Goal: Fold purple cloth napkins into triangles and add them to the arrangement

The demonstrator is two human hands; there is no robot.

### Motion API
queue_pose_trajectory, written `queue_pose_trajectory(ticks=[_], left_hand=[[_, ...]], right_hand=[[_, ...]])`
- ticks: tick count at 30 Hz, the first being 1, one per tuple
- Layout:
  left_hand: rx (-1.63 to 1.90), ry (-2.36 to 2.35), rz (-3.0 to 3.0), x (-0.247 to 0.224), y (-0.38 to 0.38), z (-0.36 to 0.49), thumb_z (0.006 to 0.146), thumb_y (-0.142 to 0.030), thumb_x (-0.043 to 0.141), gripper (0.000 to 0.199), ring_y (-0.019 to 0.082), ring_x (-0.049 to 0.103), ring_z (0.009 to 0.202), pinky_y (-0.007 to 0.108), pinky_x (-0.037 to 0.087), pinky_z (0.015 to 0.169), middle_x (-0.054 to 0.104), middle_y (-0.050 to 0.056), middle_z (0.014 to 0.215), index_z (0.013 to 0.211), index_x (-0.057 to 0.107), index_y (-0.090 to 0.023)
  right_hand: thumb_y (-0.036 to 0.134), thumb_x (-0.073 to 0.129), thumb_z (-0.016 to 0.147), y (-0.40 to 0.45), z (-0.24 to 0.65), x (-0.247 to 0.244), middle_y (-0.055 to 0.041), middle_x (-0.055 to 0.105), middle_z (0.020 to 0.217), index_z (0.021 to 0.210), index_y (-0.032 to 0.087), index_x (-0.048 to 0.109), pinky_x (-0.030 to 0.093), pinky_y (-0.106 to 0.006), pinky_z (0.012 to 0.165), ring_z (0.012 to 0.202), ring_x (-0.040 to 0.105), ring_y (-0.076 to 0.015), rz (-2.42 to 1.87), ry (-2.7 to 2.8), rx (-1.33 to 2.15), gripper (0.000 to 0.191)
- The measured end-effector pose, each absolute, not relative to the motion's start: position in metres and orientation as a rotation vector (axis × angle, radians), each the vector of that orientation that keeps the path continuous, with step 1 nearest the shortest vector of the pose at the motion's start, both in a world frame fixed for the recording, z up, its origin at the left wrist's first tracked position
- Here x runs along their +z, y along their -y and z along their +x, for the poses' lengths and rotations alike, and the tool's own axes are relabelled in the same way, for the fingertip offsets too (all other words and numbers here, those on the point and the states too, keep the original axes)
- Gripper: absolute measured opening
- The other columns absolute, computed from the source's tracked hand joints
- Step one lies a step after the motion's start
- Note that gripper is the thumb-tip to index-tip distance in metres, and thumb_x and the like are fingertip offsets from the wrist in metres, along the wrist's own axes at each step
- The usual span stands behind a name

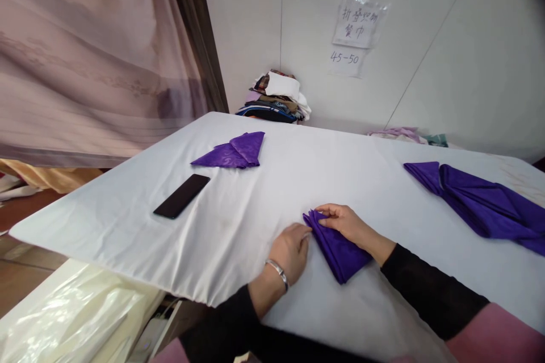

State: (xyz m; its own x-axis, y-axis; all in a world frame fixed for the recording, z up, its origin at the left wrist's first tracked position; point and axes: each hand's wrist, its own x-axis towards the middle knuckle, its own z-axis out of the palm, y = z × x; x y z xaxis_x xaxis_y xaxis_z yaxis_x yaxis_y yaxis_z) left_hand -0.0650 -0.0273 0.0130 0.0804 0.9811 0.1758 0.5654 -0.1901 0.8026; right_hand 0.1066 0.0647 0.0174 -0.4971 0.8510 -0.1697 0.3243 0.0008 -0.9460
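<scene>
Cloth wedge, purple, folded: probably feeling light, soft, slippery.
Right hand: pinching its eleven-o'clock pleats, likely the surest hold.
Left hand: half-curling alongside; grip unclear.

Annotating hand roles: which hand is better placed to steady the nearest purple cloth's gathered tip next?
Probably the right hand: its thumb and fingers are at the gathered tip of the purple cloth. The left hand sits mostly beside the cloth's left edge.
</scene>
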Motion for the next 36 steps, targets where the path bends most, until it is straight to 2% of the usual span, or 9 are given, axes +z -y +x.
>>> queue_pose_trajectory(ticks=[4,9,15,24,30,36], left_hand=[[0.814,-1.701,2.06,0.01,-0.009,-0.09,0.081,-0.014,0.044,0.028,0.021,0.056,0.092,0.036,0.046,0.084,0.063,0.008,0.099,0.102,0.063,-0.017],[0.74,-1.55,2.226,0.0,-0.037,-0.092,0.079,-0.011,0.049,0.029,0.018,0.055,0.09,0.033,0.045,0.085,0.062,0.005,0.096,0.1,0.065,-0.021],[0.754,-1.475,2.275,-0.007,-0.047,-0.091,0.08,-0.011,0.048,0.025,0.016,0.055,0.085,0.031,0.045,0.083,0.062,0.004,0.089,0.091,0.068,-0.023],[0.713,-1.441,2.325,-0.008,-0.05,-0.092,0.082,-0.008,0.042,0.027,0.016,0.055,0.084,0.029,0.046,0.079,0.06,0.005,0.091,0.092,0.065,-0.019],[0.731,-1.49,2.28,-0.008,-0.051,-0.092,0.082,-0.013,0.047,0.018,0.016,0.055,0.081,0.028,0.046,0.077,0.058,0.004,0.083,0.083,0.064,-0.018],[0.761,-1.476,2.256,-0.008,-0.051,-0.093,0.08,-0.01,0.049,0.017,0.014,0.054,0.079,0.026,0.046,0.076,0.057,0.002,0.081,0.08,0.064,-0.019]], right_hand=[[0.03,0.063,0.071,-0.063,0.107,0.017,-0.003,0.065,0.091,0.106,0.019,0.062,0.046,-0.031,0.074,0.08,0.06,-0.0169,-1.214,1.8,1.548,0.037],[0.03,0.063,0.071,-0.062,0.107,0.016,-0.0038,0.065,0.093,0.107,0.019,0.06,0.046,-0.032,0.075,0.083,0.06,-0.0182,-1.206,1.759,1.582,0.038],[0.032,0.063,0.071,-0.062,0.108,0.014,-0.0037,0.065,0.095,0.107,0.02,0.061,0.045,-0.033,0.079,0.087,0.059,-0.0191,-1.227,1.771,1.557,0.037],[0.034,0.062,0.074,-0.064,0.105,0.013,-0.0039,0.065,0.094,0.108,0.019,0.06,0.045,-0.033,0.08,0.086,0.06,-0.0193,-1.23,1.755,1.584,0.036],[0.029,0.059,0.075,-0.064,0.101,0.014,-0.0046,0.066,0.1,0.106,0.02,0.061,0.044,-0.035,0.086,0.092,0.06,-0.0203,-1.264,1.801,1.467,0.033],[0.028,0.058,0.074,-0.065,0.094,0.011,-0.0029,0.067,0.096,0.104,0.021,0.062,0.045,-0.036,0.086,0.09,0.061,-0.0196,-1.3,1.859,1.29,0.032]])
